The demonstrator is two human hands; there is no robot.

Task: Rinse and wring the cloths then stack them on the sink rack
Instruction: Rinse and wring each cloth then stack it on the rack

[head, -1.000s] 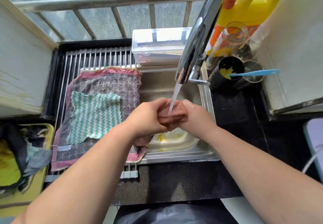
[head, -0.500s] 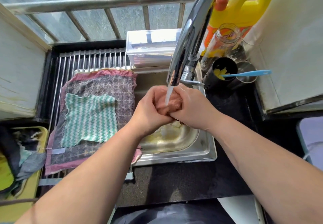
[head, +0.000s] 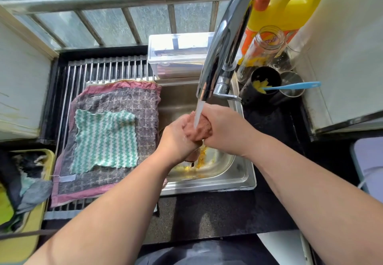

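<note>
Currently both hands, left (head: 178,138) and right (head: 222,129), grip the pink cloth (head: 200,129) under the tap (head: 222,43) stream, frame centre. Risk: wringing over the sink (head: 238,178) may drop it into yellow residue.

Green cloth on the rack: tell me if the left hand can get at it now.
Likely yes: the green cloth lies uncovered atop the grey towel, close beside the left hand, nothing between. That hand must first let go of the pink cloth it grips.
</note>
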